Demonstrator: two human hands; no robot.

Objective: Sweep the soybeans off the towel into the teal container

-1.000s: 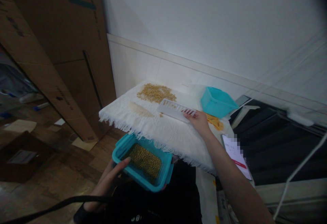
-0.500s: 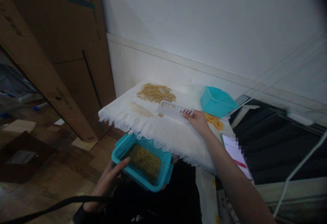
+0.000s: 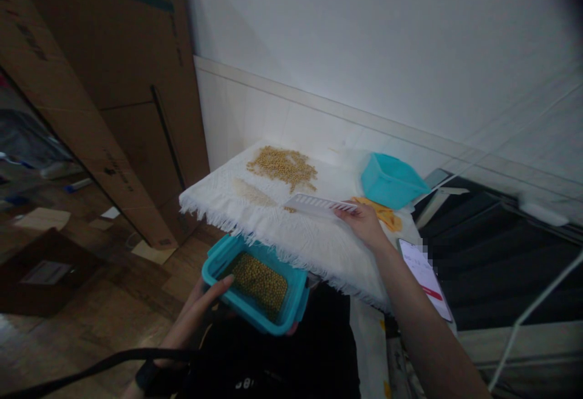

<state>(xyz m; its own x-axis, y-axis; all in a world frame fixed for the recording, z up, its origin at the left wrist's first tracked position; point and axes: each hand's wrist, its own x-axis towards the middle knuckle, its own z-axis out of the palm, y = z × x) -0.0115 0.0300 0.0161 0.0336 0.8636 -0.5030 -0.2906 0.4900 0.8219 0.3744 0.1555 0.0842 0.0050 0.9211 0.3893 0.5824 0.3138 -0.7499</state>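
Observation:
My left hand [image 3: 214, 296] grips a turquoise plastic basket [image 3: 212, 265] by its near left rim, just below the table's fringed edge. Many small yellow soybeans [image 3: 262, 280] lie inside it. Over the white cloth [image 3: 314, 232], my right hand [image 3: 362, 220] is closed on one end of a white slotted plastic plate [image 3: 314, 202]. A few beans [image 3: 290, 209] sit on the cloth at the plate's far left end. Behind the plate spreads a larger pile of soybeans [image 3: 280, 165]. My right fingers partly cover the plate's end.
A second turquoise container [image 3: 392, 183] stands at the table's back right, beside a yellow cloth [image 3: 385, 217]. A phone [image 3: 423, 277] lies at the right edge. A tall cardboard box [image 3: 132, 132] rises on the left, and a white wall [image 3: 364, 40] closes off the back.
The slotted plate has shifted slightly toward me and tilted, with the few beans by its end moved nearer the front edge. A few beans now trail from the pile's near side.

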